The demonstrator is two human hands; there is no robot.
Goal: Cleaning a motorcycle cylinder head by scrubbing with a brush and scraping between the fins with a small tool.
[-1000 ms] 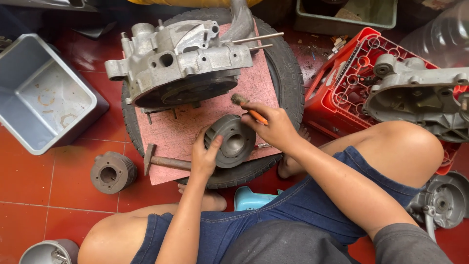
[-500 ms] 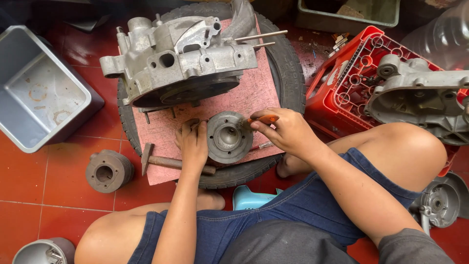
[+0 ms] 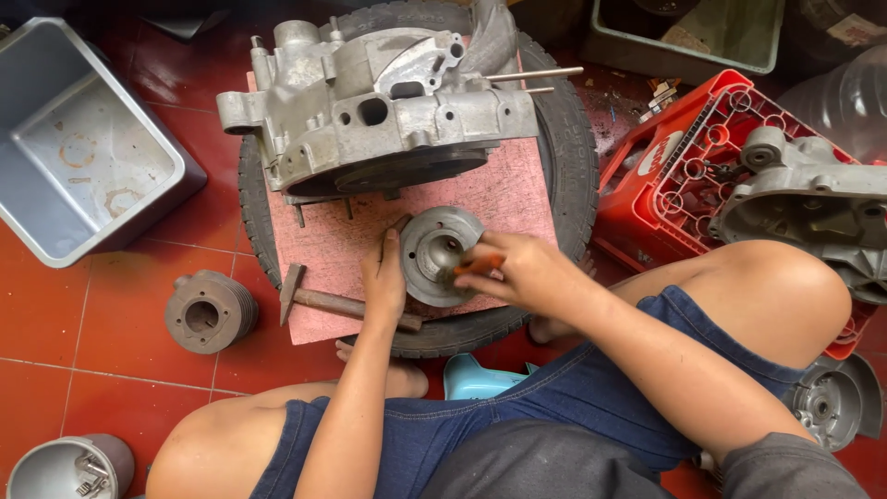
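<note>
The left hand, which had reached in a moment earlier, now pressed flat-fingered against the round metal hub on the pink board, while the right hand, fingers closed round an orange-handled tool, had brought its tip into the hub's centre.

The right hand is blurred, and so is the orange-handled tool in it; its tip cannot be made out against the round metal part. The hammer handle passes under the left hand. The tyre is mostly covered by the pink board. The metal canister is cut off at the bottom edge.
</note>
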